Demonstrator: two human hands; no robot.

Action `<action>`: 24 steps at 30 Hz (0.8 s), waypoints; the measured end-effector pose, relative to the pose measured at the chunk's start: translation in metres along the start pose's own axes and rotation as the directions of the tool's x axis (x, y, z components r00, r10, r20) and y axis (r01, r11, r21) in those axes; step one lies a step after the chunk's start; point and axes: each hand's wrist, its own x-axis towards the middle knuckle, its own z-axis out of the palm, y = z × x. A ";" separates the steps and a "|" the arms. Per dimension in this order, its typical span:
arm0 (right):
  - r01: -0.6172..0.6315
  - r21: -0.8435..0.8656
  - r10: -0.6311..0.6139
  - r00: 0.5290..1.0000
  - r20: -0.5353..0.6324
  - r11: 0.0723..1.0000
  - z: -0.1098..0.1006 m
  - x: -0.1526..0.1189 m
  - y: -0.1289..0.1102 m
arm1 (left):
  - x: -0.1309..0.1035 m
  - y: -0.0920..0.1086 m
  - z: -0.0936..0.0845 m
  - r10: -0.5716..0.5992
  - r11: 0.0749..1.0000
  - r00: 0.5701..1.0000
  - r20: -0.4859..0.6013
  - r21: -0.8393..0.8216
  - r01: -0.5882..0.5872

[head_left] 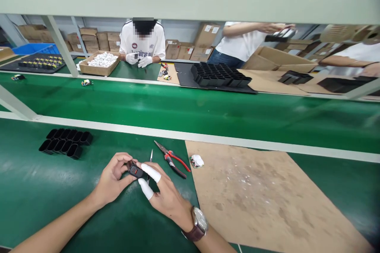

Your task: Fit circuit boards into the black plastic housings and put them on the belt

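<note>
Between my two hands is a small black plastic housing with a red mark and port openings on its end face [135, 170]. My left hand [111, 178] grips its left side between thumb and fingers. White finger covers are on the thumb and a finger of my right hand [162, 189], which pinches the housing's right side. Partly behind my right hand lie metal tweezers [151, 155]. Pliers with red and black handles [173, 159] rest on the green bench beyond it. A small white-wrapped part [197, 161] sits at the cardboard's left edge.
Several black open housings [73, 150] stand in rows at left. A stained cardboard sheet [252, 197] covers the right of the bench. Past a white rail [133, 131] runs a green conveyor [124, 106] carrying small circuit parts. People work behind it, near a black tray block [219, 75].
</note>
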 end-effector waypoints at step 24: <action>-0.023 0.007 0.023 1.000 0.006 1.000 0.000 0.001 -0.001 | 0.000 -0.003 -0.002 0.111 0.967 0.994 0.004 0.230 -0.109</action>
